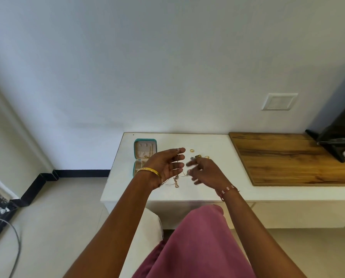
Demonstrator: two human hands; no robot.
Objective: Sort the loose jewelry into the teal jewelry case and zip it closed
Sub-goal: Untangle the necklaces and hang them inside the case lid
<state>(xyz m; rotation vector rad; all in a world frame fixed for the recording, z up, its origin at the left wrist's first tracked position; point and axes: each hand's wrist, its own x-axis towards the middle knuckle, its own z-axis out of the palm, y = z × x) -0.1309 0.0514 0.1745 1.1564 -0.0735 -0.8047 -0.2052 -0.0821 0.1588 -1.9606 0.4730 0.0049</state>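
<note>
Two hands: left hand (163, 167) pinching thin chain (177, 167), right hand (205, 171) fingers spread, beside open teal case (145, 140).

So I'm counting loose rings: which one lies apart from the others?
The gold ring farthest back on the white table; the others cluster by the right hand.

head-worn view, facing forward and down

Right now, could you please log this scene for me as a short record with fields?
surface: white table
case: teal jewelry case, open, lying left of the hands
left hand: fingers spread, thin chain hanging from them
right hand: blurred, beside the chain's lower end
loose pieces: gold rings behind the hands
zip: not closed
</note>
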